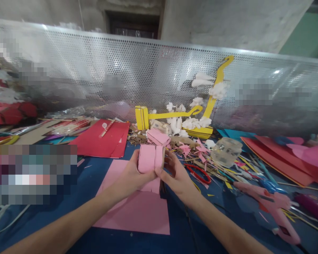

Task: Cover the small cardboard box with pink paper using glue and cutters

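Note:
Between my two hands is a small pink paper-covered cardboard box, held up over the table. My left hand grips its left side, the thumb along the lower front edge. Around the right side curl the fingers of my right hand, with its thumb at the bottom corner. Brown cardboard shows along the box's right edge. Beneath lies a large pink paper sheet on the blue tabletop. Another pink folded piece rests just behind the box. The undersides of my fingers are partly hidden.
Red-handled scissors and a pink glue gun lie to the right. Red sheets sit at the back left. Paper scraps and yellow hooked pieces with white tufts stand before a perforated metal panel.

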`<act>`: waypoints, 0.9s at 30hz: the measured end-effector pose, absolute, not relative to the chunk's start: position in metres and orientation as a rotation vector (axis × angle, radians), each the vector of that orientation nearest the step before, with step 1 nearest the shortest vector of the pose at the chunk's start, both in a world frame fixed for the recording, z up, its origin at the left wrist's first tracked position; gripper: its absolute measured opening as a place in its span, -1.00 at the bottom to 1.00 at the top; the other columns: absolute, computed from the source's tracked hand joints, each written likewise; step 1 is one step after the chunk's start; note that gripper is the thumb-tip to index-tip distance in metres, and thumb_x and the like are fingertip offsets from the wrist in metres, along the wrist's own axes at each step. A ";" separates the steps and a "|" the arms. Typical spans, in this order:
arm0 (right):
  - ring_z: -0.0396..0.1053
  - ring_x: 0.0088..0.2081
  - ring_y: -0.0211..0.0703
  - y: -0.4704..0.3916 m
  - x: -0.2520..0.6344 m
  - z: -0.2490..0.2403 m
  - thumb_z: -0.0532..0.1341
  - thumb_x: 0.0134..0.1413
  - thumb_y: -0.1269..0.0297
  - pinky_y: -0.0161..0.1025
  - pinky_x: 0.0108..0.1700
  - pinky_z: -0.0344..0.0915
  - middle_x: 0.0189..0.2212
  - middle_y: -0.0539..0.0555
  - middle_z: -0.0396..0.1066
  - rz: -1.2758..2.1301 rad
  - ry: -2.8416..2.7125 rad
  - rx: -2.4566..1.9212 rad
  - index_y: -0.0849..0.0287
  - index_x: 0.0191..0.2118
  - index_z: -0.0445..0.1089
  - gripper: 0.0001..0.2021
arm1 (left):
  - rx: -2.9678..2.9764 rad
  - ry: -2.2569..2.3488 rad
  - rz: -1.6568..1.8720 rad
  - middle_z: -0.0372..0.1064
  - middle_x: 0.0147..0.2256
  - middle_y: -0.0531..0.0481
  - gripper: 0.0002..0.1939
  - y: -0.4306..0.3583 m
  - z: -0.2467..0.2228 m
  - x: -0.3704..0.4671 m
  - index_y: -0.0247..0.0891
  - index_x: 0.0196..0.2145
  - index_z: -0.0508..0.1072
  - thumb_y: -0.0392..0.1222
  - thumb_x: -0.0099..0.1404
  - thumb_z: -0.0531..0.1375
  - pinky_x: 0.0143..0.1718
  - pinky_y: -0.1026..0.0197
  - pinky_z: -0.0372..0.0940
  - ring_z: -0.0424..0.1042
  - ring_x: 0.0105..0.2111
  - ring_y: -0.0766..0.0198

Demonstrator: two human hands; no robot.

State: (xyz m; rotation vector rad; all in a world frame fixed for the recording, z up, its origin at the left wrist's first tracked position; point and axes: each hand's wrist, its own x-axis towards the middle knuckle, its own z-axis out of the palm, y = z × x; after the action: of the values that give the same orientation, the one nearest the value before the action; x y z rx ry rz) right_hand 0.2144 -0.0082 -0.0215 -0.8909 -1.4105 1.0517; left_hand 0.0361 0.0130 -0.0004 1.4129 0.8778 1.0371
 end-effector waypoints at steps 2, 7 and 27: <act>0.45 0.16 0.10 -0.006 0.216 -0.020 0.42 0.16 0.03 0.07 0.13 0.45 0.15 0.24 0.47 1.010 -1.377 -0.915 0.03 0.27 0.23 -0.36 | 1.476 0.894 0.998 0.46 0.05 -0.20 -0.34 0.013 0.001 0.036 -0.22 0.11 0.28 -0.06 0.16 0.46 -0.01 -0.03 0.44 0.50 0.01 -0.02; 0.55 -0.03 0.06 -0.004 0.219 -0.014 0.44 0.10 0.01 -0.02 -0.01 0.49 -0.03 0.15 0.59 0.972 -1.285 -0.943 0.05 0.08 0.37 -0.51 | 1.520 0.804 0.843 0.47 0.04 -0.14 -0.31 0.012 0.002 0.032 -0.17 0.14 0.26 -0.13 0.15 0.46 -0.04 0.02 0.43 0.49 0.02 0.01; 0.50 0.02 0.05 -0.007 0.220 -0.010 0.50 0.01 0.09 0.04 0.11 0.41 -0.02 0.13 0.55 1.069 -1.312 -0.925 0.03 0.09 0.34 -0.44 | 1.334 0.748 0.805 0.46 0.15 -0.20 -0.27 0.009 0.002 0.032 -0.14 0.21 0.32 -0.14 0.14 0.49 0.19 -0.13 0.33 0.42 0.19 -0.09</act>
State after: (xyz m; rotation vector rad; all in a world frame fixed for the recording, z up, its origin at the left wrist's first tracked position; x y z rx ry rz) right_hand 0.2197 -0.0067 -0.0095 -0.9249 -1.3120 1.0687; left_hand 0.0320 0.0089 0.0018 1.3336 0.7483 0.8051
